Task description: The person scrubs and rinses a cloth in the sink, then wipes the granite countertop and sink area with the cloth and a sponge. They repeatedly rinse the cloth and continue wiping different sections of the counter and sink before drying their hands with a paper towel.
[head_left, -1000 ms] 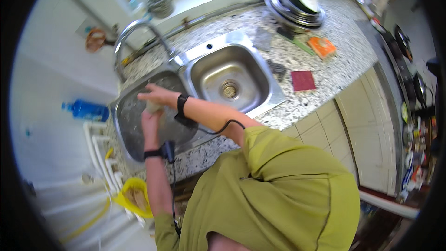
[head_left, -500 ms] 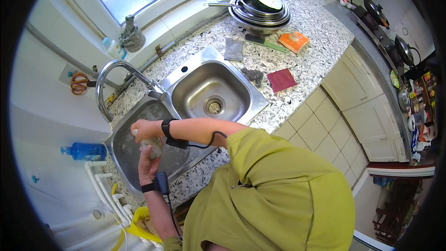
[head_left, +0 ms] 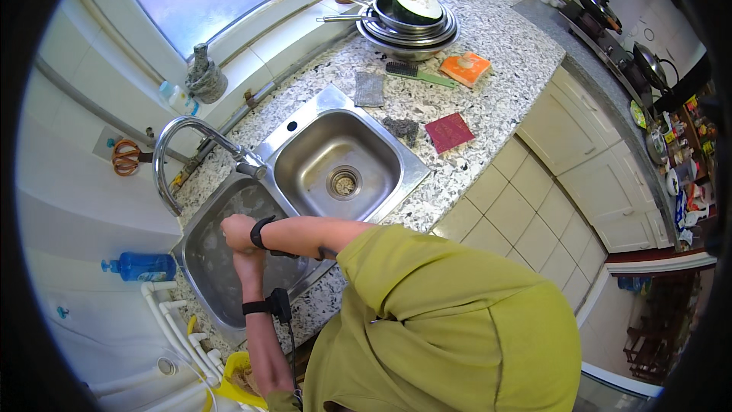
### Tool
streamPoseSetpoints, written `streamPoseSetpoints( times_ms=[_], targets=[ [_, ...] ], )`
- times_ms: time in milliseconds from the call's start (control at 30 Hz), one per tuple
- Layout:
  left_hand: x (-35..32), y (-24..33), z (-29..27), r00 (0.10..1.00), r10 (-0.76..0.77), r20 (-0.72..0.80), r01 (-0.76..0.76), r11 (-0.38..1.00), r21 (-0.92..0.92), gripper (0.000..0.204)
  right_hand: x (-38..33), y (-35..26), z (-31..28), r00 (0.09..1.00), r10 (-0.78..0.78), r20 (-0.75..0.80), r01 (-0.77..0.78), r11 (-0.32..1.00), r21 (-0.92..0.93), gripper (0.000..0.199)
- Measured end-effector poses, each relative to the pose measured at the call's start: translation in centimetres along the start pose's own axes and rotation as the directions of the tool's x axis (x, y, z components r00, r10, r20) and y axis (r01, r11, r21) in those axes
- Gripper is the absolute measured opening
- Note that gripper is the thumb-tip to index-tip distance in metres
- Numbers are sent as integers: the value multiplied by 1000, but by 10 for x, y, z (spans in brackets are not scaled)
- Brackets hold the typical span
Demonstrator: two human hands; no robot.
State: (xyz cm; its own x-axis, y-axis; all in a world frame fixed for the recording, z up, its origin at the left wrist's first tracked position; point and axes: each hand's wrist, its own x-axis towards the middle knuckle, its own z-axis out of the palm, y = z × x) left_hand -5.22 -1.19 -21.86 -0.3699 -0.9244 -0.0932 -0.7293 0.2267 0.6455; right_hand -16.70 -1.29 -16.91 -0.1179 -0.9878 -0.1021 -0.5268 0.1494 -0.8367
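Note:
Over the left basin (head_left: 210, 275) of the steel sink my two hands come together. My right hand (head_left: 239, 233) is closed, its back turned up, and what it holds is hidden. Just below and against it is my left hand (head_left: 250, 261), whose fingers are tucked out of sight under the right one. The left basin looks greyish, with whitish patches like cloudy water. A curved chrome faucet (head_left: 162, 160) rises behind the basin, its spout end above the divider. Both wrists carry black straps with small devices.
The right basin (head_left: 335, 141) has a round drain. Past it lie a dark scouring pad (head_left: 402, 130), a maroon booklet (head_left: 450, 133), a grey cloth (head_left: 369, 88), a green brush (head_left: 423, 74) and an orange packet (head_left: 467, 69). Stacked pans and bowls (head_left: 408, 49) stand farther back. A blue bottle (head_left: 141, 267) is at left.
A pale, whitish thing showed between my hands earlier; now it is hidden. My hands have moved closer together, the right one lower. The whole view has shifted slightly.

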Motion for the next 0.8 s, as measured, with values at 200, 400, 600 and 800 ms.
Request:
streamPoseSetpoints(
  times_ms=[200,400,600,800],
  targets=[
    [-14,4,-2,995,83,-62,-70,979,190,49,3,0,13,992,127,-20,-128,992,-26,20],
    [-24,9,-4,983,171,-71,-154,966,207,40,-1,1,7,989,142,47,-138,987,-82,22],
    [-24,-13,10,994,106,-29,-91,946,311,36,-5,9,28,984,180,-6,-179,977,-117,24],
    [-38,-12,-19,991,-60,121,108,890,-444,56,-1,19,7,991,-83,107,52,963,266,36]
  ],
)
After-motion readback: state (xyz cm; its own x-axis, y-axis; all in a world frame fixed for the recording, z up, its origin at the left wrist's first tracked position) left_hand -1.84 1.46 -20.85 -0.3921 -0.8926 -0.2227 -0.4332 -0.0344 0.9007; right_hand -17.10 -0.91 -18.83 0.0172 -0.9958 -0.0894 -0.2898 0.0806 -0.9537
